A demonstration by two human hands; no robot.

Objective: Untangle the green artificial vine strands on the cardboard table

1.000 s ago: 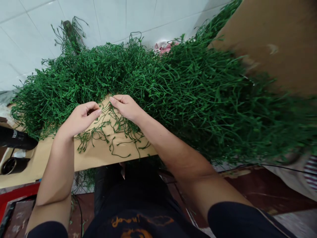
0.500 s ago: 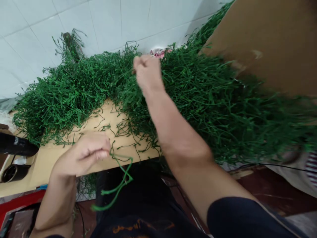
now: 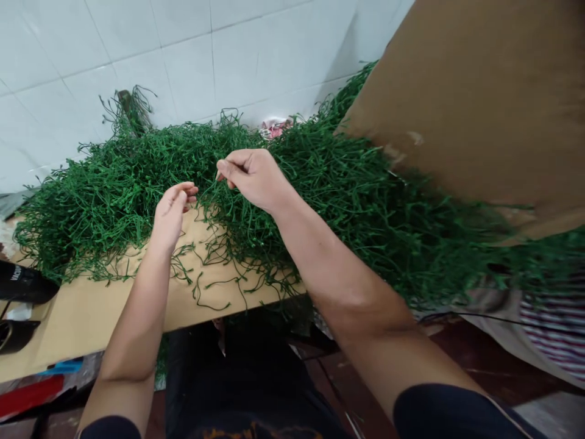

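Note:
A broad heap of thin green artificial stems with small knobbed ends (image 3: pixel 132 164) covers the cardboard sheet (image 3: pixel 109 311). My right hand (image 3: pixel 251 177) is over the middle of the heap, thumb and forefinger pinched together on what looks like a thin green stem. To its left, my left hand (image 3: pixel 173 204) reaches in with loosely bent fingers pointing at the right hand; I see nothing held in it. Several loose stems (image 3: pixel 214 280) lie on the cardboard between my forearms.
A brown cardboard panel (image 3: pixel 466 103) leans over the heap at the right, and a white tiled wall (image 3: pixel 183 61) stands behind. At the left are a black cylinder (image 3: pixel 27 280) and a roll of dark tape (image 3: pixel 16 335). Striped fabric (image 3: pixel 553 329) shows at lower right.
My left hand has moved up and forward to the heap; the looped green stem that hung from it is out of sight. My right hand has drawn back towards me and left.

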